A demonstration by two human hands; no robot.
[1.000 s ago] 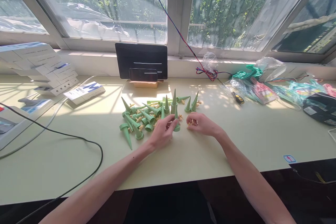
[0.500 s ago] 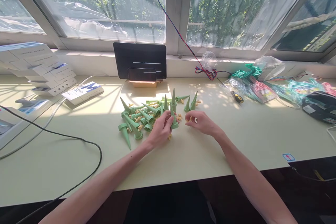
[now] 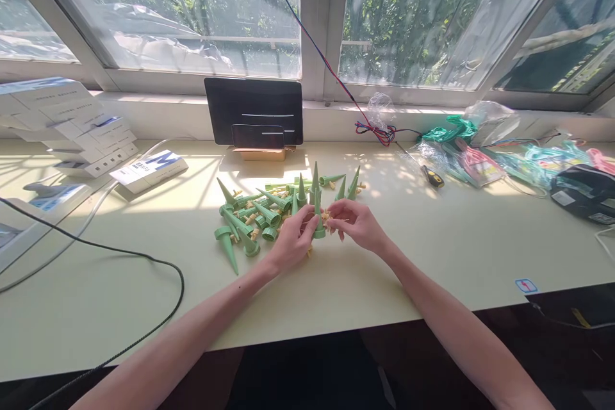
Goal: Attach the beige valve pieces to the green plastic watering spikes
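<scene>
Windowside table | left hand grips 1 green cone | right hand pinches tan piece

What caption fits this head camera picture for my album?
Left hand holds a cone upright beside the cone pile; right hand reaches to it.

L grip pinched, R grip pinched, close together

Sunlit windows behind pale desk
</scene>
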